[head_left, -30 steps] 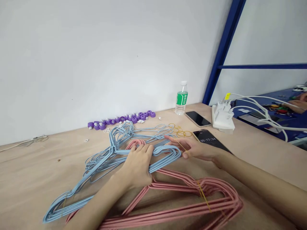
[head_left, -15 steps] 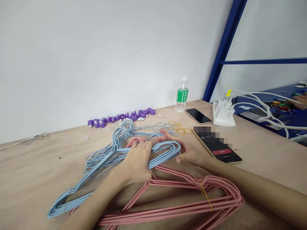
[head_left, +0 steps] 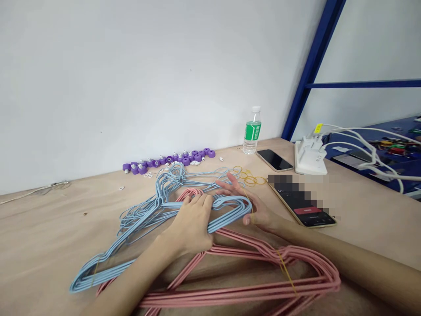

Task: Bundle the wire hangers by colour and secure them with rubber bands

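Observation:
My left hand [head_left: 194, 224] is closed around a bundle of blue clothes hangers [head_left: 227, 221], near its right arm. At the bundle's right end is my right hand [head_left: 263, 214], its fingers spread and a thin yellow rubber band [head_left: 252, 210] stretched over them. The band runs beside the hangers' tip; whether it goes fully around cannot be seen. Another rubber band [head_left: 95, 268] circles the bundle's left end. Underneath lie pink clothes hangers [head_left: 217, 299], with a yellow band around their right end. More blue hangers [head_left: 177, 173] lie behind.
Loose rubber bands [head_left: 250, 181] lie behind my right hand. Purple caps [head_left: 186, 161] and small white pieces line the wall. A water bottle [head_left: 252, 131], a phone [head_left: 274, 159], a second phone [head_left: 304, 208] and a white power strip [head_left: 311, 160] with cables stand or lie right.
My right hand's fingers have spread further upward, stretching the rubber band at the hangers' end. My left hand keeps its hold. The whole view has shifted slightly.

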{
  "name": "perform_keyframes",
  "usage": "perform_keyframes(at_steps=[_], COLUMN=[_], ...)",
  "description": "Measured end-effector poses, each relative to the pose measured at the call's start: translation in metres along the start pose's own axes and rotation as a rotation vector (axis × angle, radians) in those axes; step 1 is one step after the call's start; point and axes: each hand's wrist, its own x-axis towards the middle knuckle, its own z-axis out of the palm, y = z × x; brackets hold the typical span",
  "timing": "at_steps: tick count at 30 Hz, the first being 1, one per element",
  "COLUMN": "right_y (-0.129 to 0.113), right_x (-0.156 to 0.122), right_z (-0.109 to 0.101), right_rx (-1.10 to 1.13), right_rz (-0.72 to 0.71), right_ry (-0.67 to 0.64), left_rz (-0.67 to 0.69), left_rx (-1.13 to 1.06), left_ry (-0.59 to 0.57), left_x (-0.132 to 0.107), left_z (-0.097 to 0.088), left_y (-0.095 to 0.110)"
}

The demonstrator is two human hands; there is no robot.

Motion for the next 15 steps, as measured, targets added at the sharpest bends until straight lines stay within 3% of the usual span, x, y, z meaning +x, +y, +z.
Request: perform_keyframes(at_steps=[4, 11, 15], right_y=[-0.0006, -0.0004, 0.002], right_x=[-0.0006, -0.0057, -0.0053], right_z=[-0.0009, 0.0044, 0.0036], right_rx=[0.005, 0.013, -0.044], right_rz=[-0.011, 0.001, -0.035], right_ry=[-0.004, 0.118, 0.084], left_rz=[-0.002, -0.008, -0.01], left_rx=[-0.01, -0.015, 0.017], left_ry=[0.002, -0.004, -0.004], left_x=[0.0009, 0.0005, 0.0002], left_z=[-0.0001, -0.0006, -0.0005], left_y=[0.0004, 0.002, 0.0028])
